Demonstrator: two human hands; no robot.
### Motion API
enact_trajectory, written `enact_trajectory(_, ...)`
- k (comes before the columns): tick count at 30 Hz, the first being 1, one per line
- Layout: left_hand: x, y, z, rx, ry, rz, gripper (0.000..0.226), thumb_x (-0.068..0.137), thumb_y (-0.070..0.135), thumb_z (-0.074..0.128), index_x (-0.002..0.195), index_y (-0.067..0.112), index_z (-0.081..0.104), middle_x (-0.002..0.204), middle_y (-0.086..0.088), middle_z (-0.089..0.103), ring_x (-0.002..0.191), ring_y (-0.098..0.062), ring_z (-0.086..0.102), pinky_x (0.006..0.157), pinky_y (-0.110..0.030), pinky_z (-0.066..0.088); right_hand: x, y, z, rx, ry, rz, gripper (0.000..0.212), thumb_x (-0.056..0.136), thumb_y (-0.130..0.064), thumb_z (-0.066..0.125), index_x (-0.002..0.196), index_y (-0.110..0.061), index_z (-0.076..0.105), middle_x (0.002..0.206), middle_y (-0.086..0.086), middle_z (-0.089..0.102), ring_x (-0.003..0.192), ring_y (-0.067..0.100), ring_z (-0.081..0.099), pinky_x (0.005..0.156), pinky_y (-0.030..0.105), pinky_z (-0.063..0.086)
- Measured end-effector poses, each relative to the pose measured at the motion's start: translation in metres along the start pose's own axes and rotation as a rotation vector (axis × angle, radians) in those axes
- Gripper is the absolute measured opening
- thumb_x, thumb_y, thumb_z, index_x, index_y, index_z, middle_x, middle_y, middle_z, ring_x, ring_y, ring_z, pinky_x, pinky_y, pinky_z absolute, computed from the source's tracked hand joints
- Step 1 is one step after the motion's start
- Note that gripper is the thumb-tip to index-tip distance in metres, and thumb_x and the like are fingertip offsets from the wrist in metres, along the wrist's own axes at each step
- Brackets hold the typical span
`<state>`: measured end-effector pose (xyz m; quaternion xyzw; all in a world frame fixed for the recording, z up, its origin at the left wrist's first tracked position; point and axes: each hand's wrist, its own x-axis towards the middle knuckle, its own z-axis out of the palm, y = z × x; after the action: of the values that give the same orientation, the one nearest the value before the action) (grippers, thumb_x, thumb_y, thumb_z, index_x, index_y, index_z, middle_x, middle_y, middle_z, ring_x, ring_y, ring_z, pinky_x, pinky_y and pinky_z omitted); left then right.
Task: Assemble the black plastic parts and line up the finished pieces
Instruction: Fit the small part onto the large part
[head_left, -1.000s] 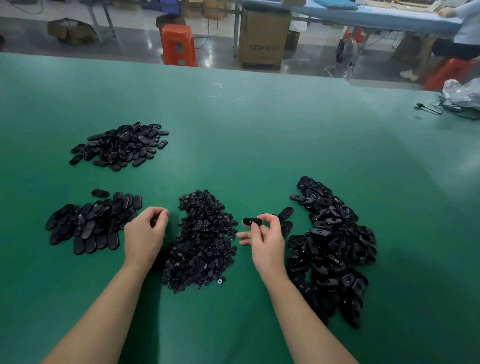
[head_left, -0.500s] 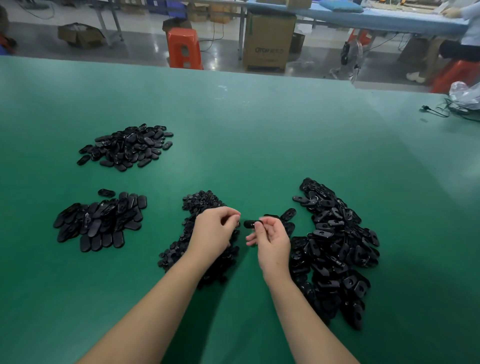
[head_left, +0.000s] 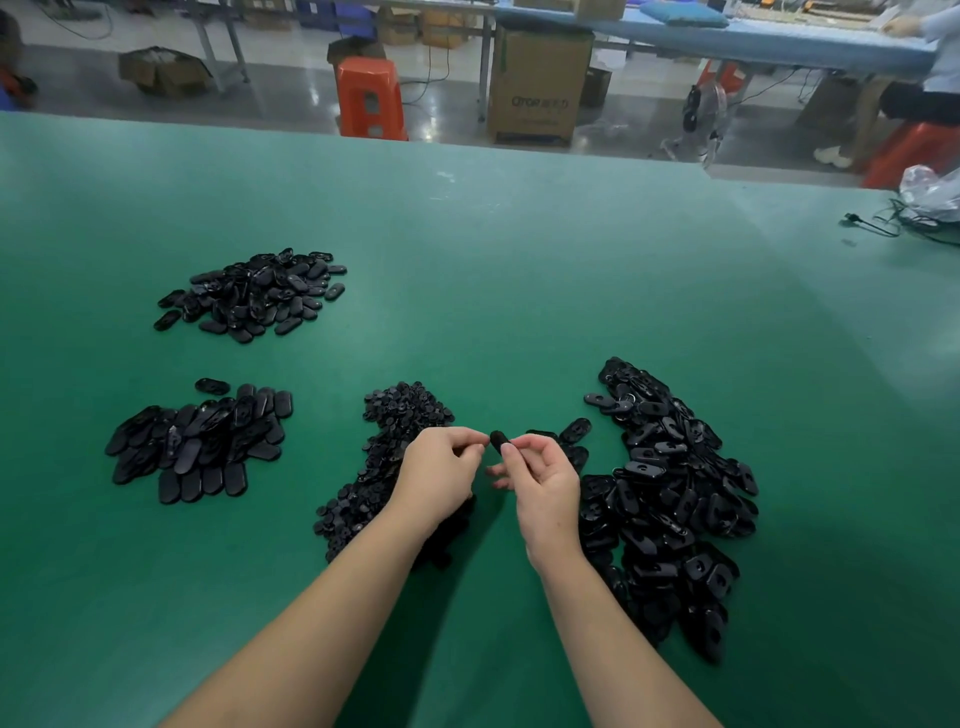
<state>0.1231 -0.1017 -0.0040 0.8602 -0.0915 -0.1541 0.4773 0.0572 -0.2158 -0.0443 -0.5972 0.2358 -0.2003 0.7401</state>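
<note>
My right hand (head_left: 543, 480) pinches a small black oval plastic piece (head_left: 498, 439) above the green table. My left hand (head_left: 441, 475) has its fingers curled, its fingertips right against the left end of that piece; whether it holds a small part is hidden. Under my left hand lies a pile of small round black parts (head_left: 395, 441). A large pile of black oval shells (head_left: 670, 499) lies to the right of my right hand. Two heaps of black oval pieces lie at left: a near heap (head_left: 202, 441) and a far heap (head_left: 254, 293).
The green table (head_left: 519, 270) stretches far ahead and to the right. A black cable (head_left: 878, 224) and a clear plastic bag (head_left: 932, 192) sit at its far right edge. Beyond the table are an orange stool (head_left: 370, 98), a cardboard box (head_left: 540, 83) and a seated person.
My left hand came over from the near left heap, across the pile of round parts, to meet the piece in my right hand. The right hand has hardly moved.
</note>
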Motion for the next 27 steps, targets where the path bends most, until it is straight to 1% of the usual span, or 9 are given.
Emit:
enact_trajectory(2, -0.001, -0.001, 0.001, -0.048, 0.008, -0.012, 0.021, 0.097, 0.018, 0.061, 0.108, 0.024, 0.078, 0.084, 0.007, 0.073, 0.047, -0.006, 0.057, 0.058, -0.025, 0.053, 0.000, 0.000, 0.000, 0.009, -0.002, 0.000, 0.011, 0.097, -0.001, 0.064, 0.098, -0.009, 0.056, 0.085, 0.009, 0.077, 0.074, 0.023, 0.074, 0.069, 0.030, 0.058)
enact_trajectory(5, -0.002, 0.000, 0.002, -0.083, 0.020, -0.010, 0.021, 0.096, 0.015, 0.060, 0.103, 0.024, 0.078, 0.082, 0.008, 0.073, 0.060, -0.008, 0.060, 0.068, -0.033, 0.058, 0.000, -0.001, 0.000, -0.002, -0.028, 0.013, 0.024, 0.100, -0.002, 0.061, 0.117, -0.018, 0.055, 0.095, 0.009, 0.078, 0.085, 0.025, 0.077, 0.076, 0.030, 0.061)
enact_trajectory(7, -0.003, 0.002, 0.002, -0.113, 0.009, -0.003, 0.022, 0.097, 0.014, 0.059, 0.101, 0.024, 0.078, 0.081, 0.009, 0.074, 0.057, 0.000, 0.059, 0.065, -0.028, 0.053, -0.001, -0.001, 0.001, -0.054, -0.069, 0.015, 0.035, 0.101, -0.002, 0.058, 0.127, -0.025, 0.055, 0.098, 0.008, 0.079, 0.092, 0.025, 0.077, 0.083, 0.032, 0.061)
enact_trajectory(10, -0.004, 0.007, 0.003, -0.142, -0.026, 0.033, 0.023, 0.097, 0.013, 0.059, 0.097, 0.026, 0.078, 0.079, 0.010, 0.075, 0.050, 0.006, 0.056, 0.061, -0.021, 0.045, -0.003, -0.001, 0.000, -0.263, -0.097, -0.049, 0.028, 0.101, -0.008, 0.059, 0.110, -0.034, 0.064, 0.097, -0.004, 0.079, 0.093, 0.010, 0.075, 0.085, 0.024, 0.057)
enact_trajectory(14, -0.001, 0.014, 0.002, -0.104, -0.033, 0.073, 0.017, 0.096, 0.016, 0.063, 0.100, 0.026, 0.075, 0.083, 0.010, 0.073, 0.067, -0.002, 0.063, 0.071, -0.026, 0.054, -0.003, 0.000, -0.001, -0.366, -0.086, -0.078, 0.017, 0.102, -0.017, 0.057, 0.093, -0.031, 0.061, 0.082, -0.016, 0.074, 0.075, -0.003, 0.066, 0.068, 0.010, 0.047)
enact_trajectory(17, 0.000, 0.013, 0.002, -0.124, -0.029, 0.043, 0.012, 0.094, 0.015, 0.067, 0.103, 0.022, 0.068, 0.087, -0.001, 0.072, 0.074, -0.017, 0.068, 0.071, -0.030, 0.057, -0.002, 0.002, -0.001, -0.353, -0.060, -0.070, 0.016, 0.101, -0.022, 0.057, 0.104, -0.037, 0.062, 0.086, -0.009, 0.074, 0.083, 0.004, 0.069, 0.076, 0.018, 0.051)
enact_trajectory(20, -0.001, 0.010, 0.001, -0.135, -0.031, 0.024, 0.009, 0.094, 0.011, 0.067, 0.092, 0.018, 0.071, 0.082, 0.001, 0.072, 0.063, -0.008, 0.063, 0.059, -0.020, 0.049, -0.002, 0.003, 0.000, -0.349, -0.055, -0.043, 0.026, 0.095, -0.034, 0.051, 0.113, -0.050, 0.061, 0.097, -0.005, 0.074, 0.097, 0.013, 0.071, 0.091, 0.034, 0.055)
enact_trajectory(23, -0.003, 0.010, 0.002, -0.149, -0.048, -0.003, 0.014, 0.094, 0.007, 0.064, 0.092, 0.018, 0.074, 0.082, -0.003, 0.073, 0.061, -0.010, 0.061, 0.058, -0.020, 0.047, -0.001, 0.003, 0.002, -0.299, -0.057, -0.004, 0.026, 0.091, -0.038, 0.046, 0.108, -0.048, 0.063, 0.101, 0.003, 0.074, 0.099, 0.029, 0.071, 0.094, 0.056, 0.054)
enact_trajectory(27, -0.005, 0.013, 0.004, -0.226, -0.041, -0.047, 0.016, 0.091, 0.001, 0.065, 0.094, 0.014, 0.074, 0.073, -0.008, 0.069, 0.049, -0.012, 0.057, 0.049, -0.017, 0.045, -0.003, 0.003, 0.004, -0.302, -0.050, 0.004, 0.027, 0.089, -0.045, 0.042, 0.106, -0.042, 0.063, 0.102, 0.005, 0.074, 0.098, 0.035, 0.070, 0.091, 0.062, 0.053)
